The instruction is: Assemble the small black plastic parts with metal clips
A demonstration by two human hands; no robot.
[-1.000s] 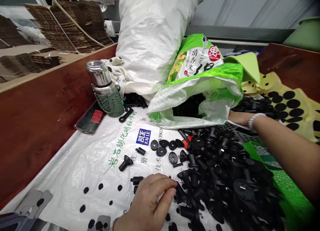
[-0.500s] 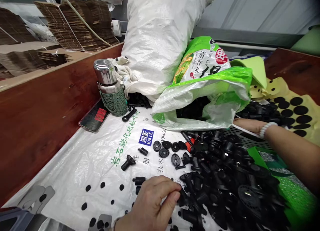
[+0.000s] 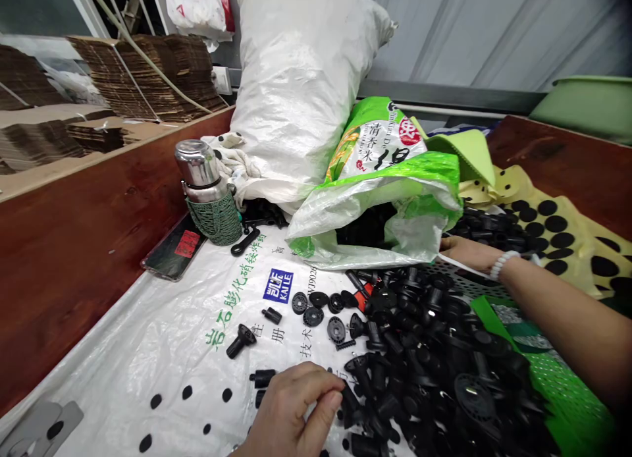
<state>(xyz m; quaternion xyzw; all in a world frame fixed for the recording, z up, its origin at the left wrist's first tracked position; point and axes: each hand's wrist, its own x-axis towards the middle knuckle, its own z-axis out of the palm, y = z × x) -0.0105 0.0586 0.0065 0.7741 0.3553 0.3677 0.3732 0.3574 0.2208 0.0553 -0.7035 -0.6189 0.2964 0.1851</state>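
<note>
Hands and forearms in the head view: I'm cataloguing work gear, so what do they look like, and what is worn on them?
Both the left hand and the right hand are ungloved. A bracelet of round, whitish beads circles the right wrist, and no sleeve shows on the right forearm. The left forearm is out of frame.

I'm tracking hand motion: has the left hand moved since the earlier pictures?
No, not visibly: the left hand keeps its place against the blue logo; only the view shifted.
</note>
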